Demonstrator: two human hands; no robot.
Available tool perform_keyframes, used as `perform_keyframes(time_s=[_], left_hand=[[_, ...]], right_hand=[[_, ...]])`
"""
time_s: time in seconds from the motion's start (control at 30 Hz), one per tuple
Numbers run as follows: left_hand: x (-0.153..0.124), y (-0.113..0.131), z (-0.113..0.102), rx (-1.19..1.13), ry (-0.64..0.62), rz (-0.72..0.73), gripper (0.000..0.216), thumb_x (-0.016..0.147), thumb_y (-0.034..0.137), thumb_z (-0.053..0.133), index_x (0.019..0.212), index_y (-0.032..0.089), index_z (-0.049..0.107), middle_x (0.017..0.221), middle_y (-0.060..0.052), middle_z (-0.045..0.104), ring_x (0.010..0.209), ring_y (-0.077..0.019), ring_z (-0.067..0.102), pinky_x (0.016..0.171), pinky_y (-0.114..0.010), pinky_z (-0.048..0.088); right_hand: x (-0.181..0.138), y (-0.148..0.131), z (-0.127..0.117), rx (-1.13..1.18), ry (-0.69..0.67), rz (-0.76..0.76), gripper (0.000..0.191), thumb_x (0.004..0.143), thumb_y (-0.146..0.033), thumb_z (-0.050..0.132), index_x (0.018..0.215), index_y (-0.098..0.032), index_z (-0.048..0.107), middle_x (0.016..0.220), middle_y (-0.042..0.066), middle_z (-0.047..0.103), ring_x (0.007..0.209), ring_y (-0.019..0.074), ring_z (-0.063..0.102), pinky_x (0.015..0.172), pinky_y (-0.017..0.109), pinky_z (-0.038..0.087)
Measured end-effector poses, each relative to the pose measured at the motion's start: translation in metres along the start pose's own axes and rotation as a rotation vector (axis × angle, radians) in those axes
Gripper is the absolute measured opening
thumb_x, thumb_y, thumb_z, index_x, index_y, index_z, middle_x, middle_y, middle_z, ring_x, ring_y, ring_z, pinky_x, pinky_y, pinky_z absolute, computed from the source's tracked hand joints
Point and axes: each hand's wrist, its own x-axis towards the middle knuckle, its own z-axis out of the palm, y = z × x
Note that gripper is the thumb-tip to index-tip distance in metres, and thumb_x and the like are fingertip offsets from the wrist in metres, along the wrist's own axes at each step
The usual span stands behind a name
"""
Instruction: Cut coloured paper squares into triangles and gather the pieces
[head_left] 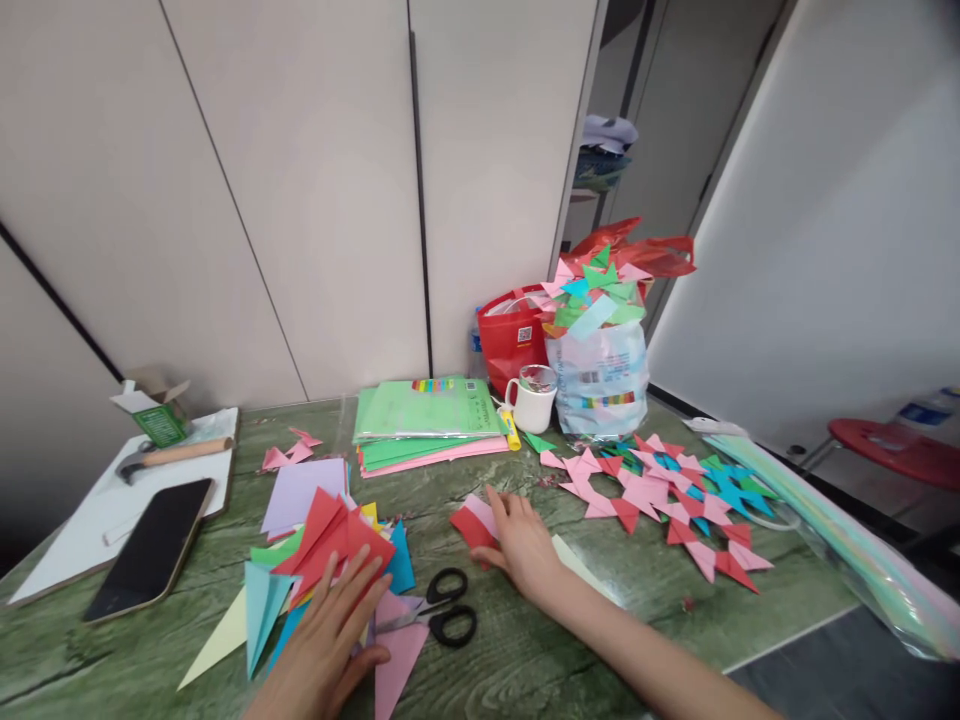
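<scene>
We find the pink-and-red folded paper piece [472, 525] lying flat near the middle of the desk [540, 670], well short of the far edge, just under the fingers of the right hand [525, 545]. It sticks out to the left of those fingers, and its pink and red bands slant from far left toward near right; its right end is covered, so we cannot tell its full length. The right hand is much the nearer one: its thumb and forefinger are apart, both at the paper, but we cannot tell whether it grips the piece or only presses on it.

Between the hands, nearer the desk's near side, we see the black-handled metal scissors [427, 608], blades pointing left across a pink folded paper [405, 655]. Left of them, the left hand [330, 615] lies open, fingers spread over the red folded papers [337, 540], with no hold that we can make out. Beside it is the light-blue folded paper [259, 610].

Farther out, we see the pink-and-red pointed paper chain [641, 490] toward the desk's right edge, and the green paper packs [431, 410] along the far edge.
</scene>
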Motion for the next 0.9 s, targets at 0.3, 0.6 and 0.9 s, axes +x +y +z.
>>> perform_keyframes(time_s=[0.3, 0.6, 0.9], left_hand=[[-0.002, 0.001, 0.012, -0.012, 0.094, -0.051, 0.047, 0.089, 0.029, 0.041, 0.135, 0.025, 0.034, 0.126, -0.006, 0.056, 0.124, -0.0221, 0.042, 0.103, -0.041, 0.035], [0.027, 0.007, 0.006, -0.029, 0.125, -0.040, 0.054, 0.087, 0.028, 0.044, 0.138, 0.026, 0.029, 0.131, -0.006, 0.051, 0.124, -0.0222, 0.041, 0.097, -0.036, 0.041], [0.066, 0.019, -0.021, -0.019, 0.163, 0.032, 0.048, 0.087, 0.016, 0.043, 0.134, 0.020, 0.036, 0.130, -0.010, 0.053, 0.125, -0.0222, 0.039, 0.098, -0.038, 0.041]], right_hand=[[-0.003, 0.033, -0.022, -0.014, -0.032, 0.030, 0.041, 0.074, 0.005, 0.039, 0.108, -0.011, 0.056, 0.099, 0.016, 0.063, 0.097, 0.0254, 0.059, 0.082, 0.035, 0.044], [-0.097, 0.092, 0.051, -0.267, 0.432, -0.237, 0.057, 0.068, 0.001, 0.044, 0.116, -0.026, 0.056, 0.109, 0.011, 0.063, 0.093, 0.0288, 0.059, 0.070, 0.035, 0.051], [0.019, 0.118, -0.095, -0.031, 0.499, -0.075, 0.034, 0.073, -0.006, 0.038, 0.067, -0.020, 0.069, 0.067, 0.002, 0.069, 0.062, 0.0170, 0.064, 0.061, 0.025, 0.049]])
